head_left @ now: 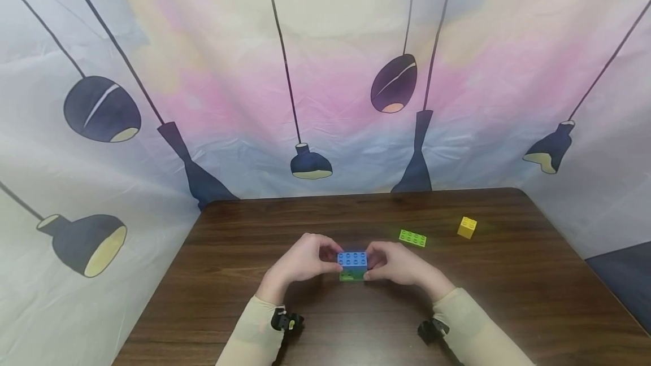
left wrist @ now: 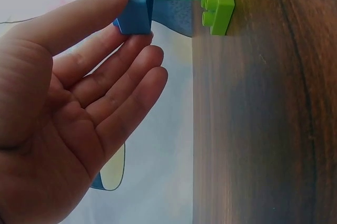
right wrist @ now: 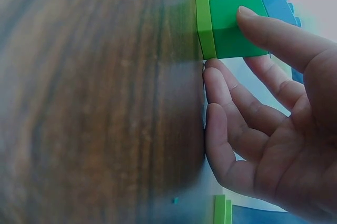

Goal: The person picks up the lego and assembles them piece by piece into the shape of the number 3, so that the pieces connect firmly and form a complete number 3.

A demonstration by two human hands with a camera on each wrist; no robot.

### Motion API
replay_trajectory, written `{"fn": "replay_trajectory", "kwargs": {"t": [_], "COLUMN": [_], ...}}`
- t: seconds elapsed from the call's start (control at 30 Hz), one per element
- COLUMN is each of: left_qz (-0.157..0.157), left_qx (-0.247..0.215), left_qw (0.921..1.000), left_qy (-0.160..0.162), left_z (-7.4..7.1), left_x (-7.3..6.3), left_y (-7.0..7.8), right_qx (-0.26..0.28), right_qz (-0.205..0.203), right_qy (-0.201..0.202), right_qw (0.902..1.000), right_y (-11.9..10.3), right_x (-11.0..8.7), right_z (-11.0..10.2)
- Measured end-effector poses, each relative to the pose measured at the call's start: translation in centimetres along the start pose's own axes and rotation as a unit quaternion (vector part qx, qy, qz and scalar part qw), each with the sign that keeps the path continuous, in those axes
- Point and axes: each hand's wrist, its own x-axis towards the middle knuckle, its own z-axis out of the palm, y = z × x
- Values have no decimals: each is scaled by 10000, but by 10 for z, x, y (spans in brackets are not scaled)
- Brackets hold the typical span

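A blue toy brick (head_left: 352,259) sits at the top of a small stack on the table. Beneath it, in the right wrist view, comes a green brick (right wrist: 231,29), on a lime green studded plate (right wrist: 204,19) lying on the tabletop. My left hand (head_left: 304,257) pinches one end of the blue brick between thumb and fingers. From the other side, my right hand (head_left: 399,263) holds the green brick, its thumb on the near face and a finger behind. Whether the blue brick is fully seated cannot be told.
Behind my right hand lies another lime green plate (head_left: 412,238). Farther right stands a yellow brick (head_left: 467,227). The dark wooden table (head_left: 285,216) reaches back to a cloth backdrop (head_left: 346,89) printed with hanging lamps.
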Motion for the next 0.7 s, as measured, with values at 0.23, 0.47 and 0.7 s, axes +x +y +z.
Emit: {"fn": "replay_trajectory", "kwargs": {"t": [0.23, 0.47, 0.7], "left_qz": [3, 146, 286], "left_qx": [-1, 88, 154], "left_qw": [10000, 9999, 9995], "left_qy": [-5, -21, 0], "left_z": [0, 2, 5], "left_x": [0, 0, 0], "left_y": [0, 2, 3], "right_qx": [18, 24, -168], "right_qz": [-17, -16, -44], "right_qy": [-19, -33, -168], "right_qw": [10000, 10000, 9997], "right_y": [0, -1, 0], "right_x": [0, -1, 0], "right_z": [0, -1, -2]}}
